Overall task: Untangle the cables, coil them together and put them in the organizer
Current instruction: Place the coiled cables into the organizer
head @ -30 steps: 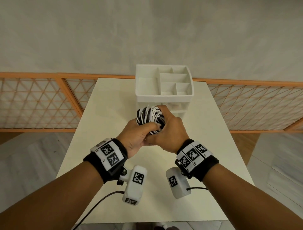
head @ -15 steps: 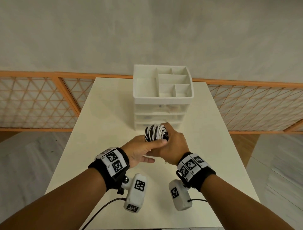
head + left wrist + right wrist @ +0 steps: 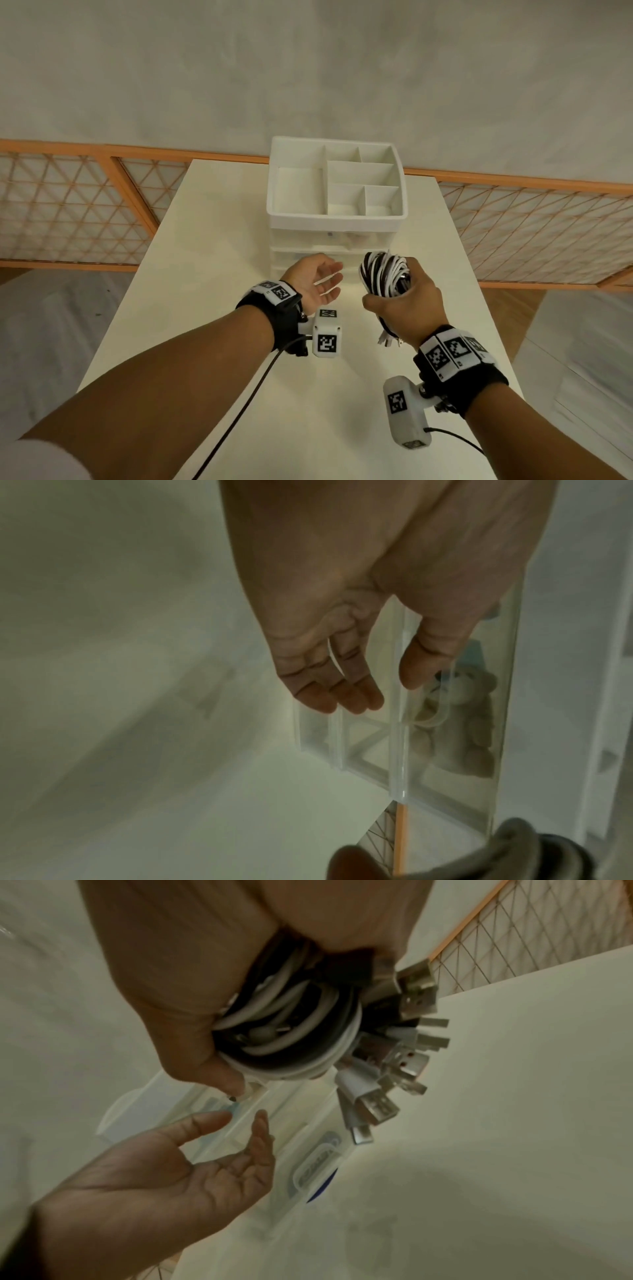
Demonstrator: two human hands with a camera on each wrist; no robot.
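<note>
A coiled bundle of black and white cables (image 3: pixel 384 274) (image 3: pixel 291 1031) is gripped in my right hand (image 3: pixel 406 301), held above the table in front of the organizer. Several USB plugs (image 3: pixel 404 1053) stick out below the fist. The white organizer (image 3: pixel 337 219) stands at the table's far end, with open top compartments and clear drawers (image 3: pixel 445 737) beneath. My left hand (image 3: pixel 317 281) (image 3: pixel 339 669) is open, palm turned inward, fingers relaxed, just in front of the drawers and holding nothing. It lies left of the cable bundle, apart from it.
The cream table (image 3: pixel 212 308) extends under both arms. An orange lattice railing (image 3: pixel 68 205) runs behind it on both sides. Objects show dimly inside the clear drawers (image 3: pixel 318 1164). Thin black leads (image 3: pixel 239 411) hang from the wrist cameras.
My left hand has let go of the bundle and moved left, opening. The right hand alone now holds the coil, shifted to the right in front of the drawers.
</note>
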